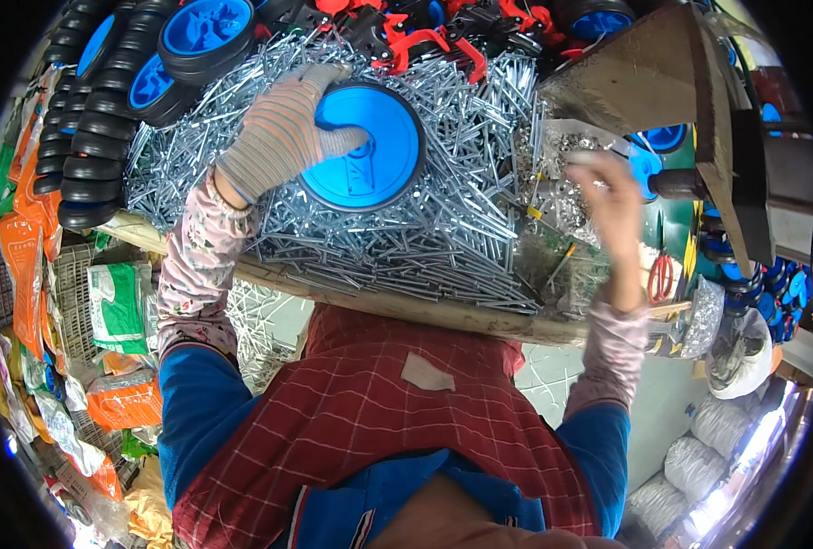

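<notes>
My left hand (283, 128), in a striped knit glove, grips the rim of a blue plastic wheel (370, 151) with a black tyre that lies flat on a heap of silvery metal rods (434, 229). My right hand (612, 197), bare, is raised over a clear bag of small metal washers (562, 146), its fingers pinched on a small silvery piece at the bag's top. Whether that piece is a rod or a fitting I cannot tell.
More blue wheels with black tyres (196, 37) are stacked at the top left, red and black plastic parts (425, 37) along the top. A wooden block and press (690, 91) stand on the right, red scissors (660, 274) below. The bench's wooden edge (425, 316) runs across.
</notes>
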Available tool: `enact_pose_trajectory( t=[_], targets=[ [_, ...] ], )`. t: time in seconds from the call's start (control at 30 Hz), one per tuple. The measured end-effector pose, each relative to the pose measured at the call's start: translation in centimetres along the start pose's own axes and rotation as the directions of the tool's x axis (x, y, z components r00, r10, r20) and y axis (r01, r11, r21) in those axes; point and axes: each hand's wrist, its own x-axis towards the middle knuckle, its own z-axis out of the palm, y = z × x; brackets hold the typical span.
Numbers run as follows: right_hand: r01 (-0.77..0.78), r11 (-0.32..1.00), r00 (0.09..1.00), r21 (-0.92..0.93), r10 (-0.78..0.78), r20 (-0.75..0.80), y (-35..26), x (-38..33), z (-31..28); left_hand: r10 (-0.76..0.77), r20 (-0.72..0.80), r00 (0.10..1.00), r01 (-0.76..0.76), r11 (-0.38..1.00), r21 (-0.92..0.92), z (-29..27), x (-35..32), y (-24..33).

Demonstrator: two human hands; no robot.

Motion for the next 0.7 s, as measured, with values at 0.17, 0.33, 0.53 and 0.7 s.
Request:
enact_pose_trajectory(
  t=[0.17, 0.33, 0.53, 0.7],
  targets=[
    [0.593, 0.725, 0.803, -0.350, -0.503, 0.319, -3.7, 6.2, 9.0, 0.039, -0.094, 0.995, -0.033, 0.997, 0.066, -1.1, -1.6, 0.0],
    [0.807, 0.473, 0.591, -0.355, -0.643, 0.486, -2.2, 8.9, 9.7, -0.172, 0.094, 0.981, 0.196, 0.842, -0.503, -3.5, -6.4, 2.0],
    [0.399, 0.877, 0.908, 0.268, -0.420, 0.020, -3.6, 7.8, 10.0, -0.442, -0.074, 0.894, -0.025, 0.116, -0.993, 0.2, -8.8, 4.5],
    [0.568, 0.818, 0.823, 0.089, -0.567, -0.042, -11.5, 4.2, 8.0, -0.360, -0.059, 0.931, -0.055, 0.021, -0.998, 3.2, -8.7, 5.8]
  ],
)
